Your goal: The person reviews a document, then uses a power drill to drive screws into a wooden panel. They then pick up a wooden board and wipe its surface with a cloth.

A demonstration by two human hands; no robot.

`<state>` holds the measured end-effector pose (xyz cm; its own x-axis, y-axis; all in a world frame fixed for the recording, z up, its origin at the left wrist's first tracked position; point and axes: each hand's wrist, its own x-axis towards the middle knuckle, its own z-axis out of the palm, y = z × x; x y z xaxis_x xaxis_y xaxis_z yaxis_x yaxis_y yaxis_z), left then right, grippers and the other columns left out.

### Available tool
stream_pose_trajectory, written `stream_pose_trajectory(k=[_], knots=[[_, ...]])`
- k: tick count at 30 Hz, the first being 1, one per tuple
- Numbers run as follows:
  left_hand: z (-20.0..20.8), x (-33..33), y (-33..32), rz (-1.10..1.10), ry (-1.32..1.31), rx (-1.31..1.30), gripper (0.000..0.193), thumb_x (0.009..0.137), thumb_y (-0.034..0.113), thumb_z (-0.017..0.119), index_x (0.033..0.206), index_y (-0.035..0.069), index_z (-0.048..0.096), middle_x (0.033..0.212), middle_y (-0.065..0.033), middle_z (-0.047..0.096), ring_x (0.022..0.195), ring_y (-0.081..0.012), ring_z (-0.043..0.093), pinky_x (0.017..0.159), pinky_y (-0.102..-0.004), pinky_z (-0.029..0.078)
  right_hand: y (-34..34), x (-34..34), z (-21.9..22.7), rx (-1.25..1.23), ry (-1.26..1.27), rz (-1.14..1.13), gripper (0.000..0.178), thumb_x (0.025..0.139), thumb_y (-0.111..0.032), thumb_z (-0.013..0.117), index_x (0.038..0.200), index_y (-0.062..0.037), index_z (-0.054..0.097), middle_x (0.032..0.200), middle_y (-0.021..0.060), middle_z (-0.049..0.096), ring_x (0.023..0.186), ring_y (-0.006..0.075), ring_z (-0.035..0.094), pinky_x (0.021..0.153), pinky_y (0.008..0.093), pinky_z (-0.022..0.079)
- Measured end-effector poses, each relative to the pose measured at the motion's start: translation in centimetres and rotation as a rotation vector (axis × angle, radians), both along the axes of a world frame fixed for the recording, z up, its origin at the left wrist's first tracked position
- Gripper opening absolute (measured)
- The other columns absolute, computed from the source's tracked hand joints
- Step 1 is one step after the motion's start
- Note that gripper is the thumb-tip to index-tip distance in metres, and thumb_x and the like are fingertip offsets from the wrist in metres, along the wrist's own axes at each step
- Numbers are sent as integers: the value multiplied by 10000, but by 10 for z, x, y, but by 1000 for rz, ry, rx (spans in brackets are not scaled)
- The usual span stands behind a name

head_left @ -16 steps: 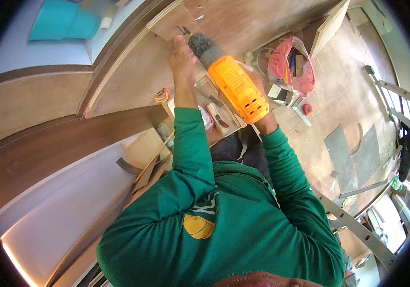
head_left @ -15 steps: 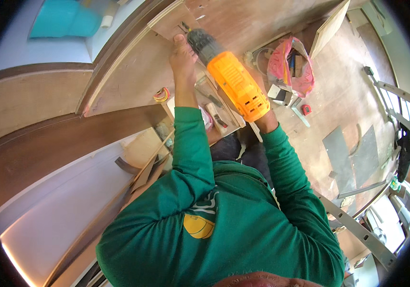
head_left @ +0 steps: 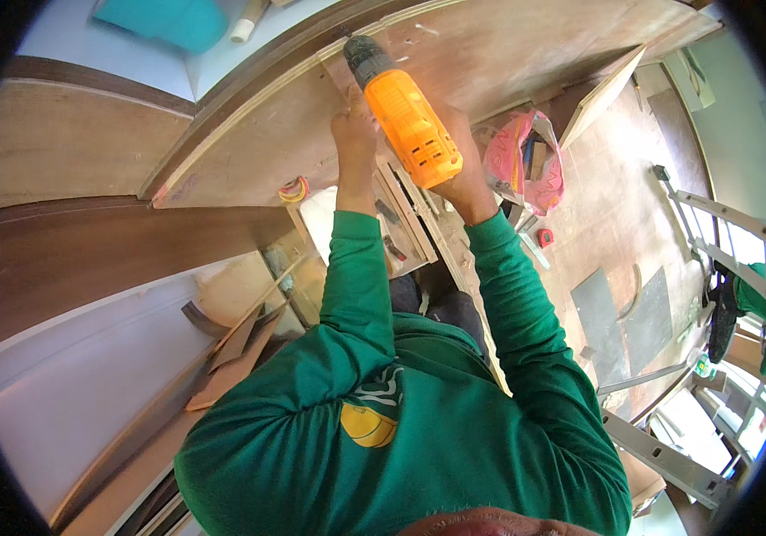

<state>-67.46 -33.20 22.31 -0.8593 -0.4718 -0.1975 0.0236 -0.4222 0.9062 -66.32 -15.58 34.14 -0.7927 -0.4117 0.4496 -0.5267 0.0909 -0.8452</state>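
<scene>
Drill [head_left: 414, 125] sits upper centre of the frame, in the right hand [head_left: 472, 183]. Right fingers look clamped on its grip; the body covers most of them, so trigger finger can't be read.

Key relation: drill's long axis slants, back end lower right, nose upper left. Nose runs up to the dark wood trim [head_left: 267, 66] along the top of the brown board [head_left: 258, 147]. Line of the drill crosses that trim rather than following it. Bit end is tiny at this range; can't tell whether it touches wood or stands just off it.

Left hand [head_left: 356, 129] is just below and left of the drill body, over the board. Of the two, left is nearer the nose by position, free of the drill; right is back at the handle end. Left fingers are bunched up and partly hidden; can't tell if they're pinching something or only pressing the board.

Around it: wooden box [head_left: 420, 253] below the hands, mid-frame. Pink bag [head_left: 551, 192] right of the drill, red tape measure [head_left: 545, 238] below the bag.
</scene>
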Motion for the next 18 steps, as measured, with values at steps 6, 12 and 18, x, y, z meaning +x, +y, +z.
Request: stream_pose_trajectory(k=[6, 12, 18], knots=[[-10, 1, -6, -15, -43, -76, 662, 1005, 630, 667, 967, -30, 660, 914, -70, 667, 802, -164, 641, 745, -314, 548, 1, 16, -2, -24, -62, -8, 517, 762, -223, 803, 1203, -3, 646, 1085, 249, 712, 988, 497, 666, 826, 482, 555], [-6, -4, -4, 69, -62, -64, 653, 1014, 624, 658, 979, -27, 674, 914, -64, 664, 816, -160, 639, 759, -315, 544, 1, 11, 0, -56, -34, -14, 524, 773, -231, 797, 1217, 2, 643, 1083, 257, 711, 984, 501, 668, 829, 477, 556], [0, -5, 4, 34, -10, 6, 782, 952, 678, 703, 1095, -90, 713, 1050, -147, 739, 919, -204, 699, 838, -342, 576, 7, 10, -5, -64, -48, -2, 479, 799, -205, 787, 1203, 14, 650, 1095, 256, 711, 972, 482, 676, 831, 465, 555]])
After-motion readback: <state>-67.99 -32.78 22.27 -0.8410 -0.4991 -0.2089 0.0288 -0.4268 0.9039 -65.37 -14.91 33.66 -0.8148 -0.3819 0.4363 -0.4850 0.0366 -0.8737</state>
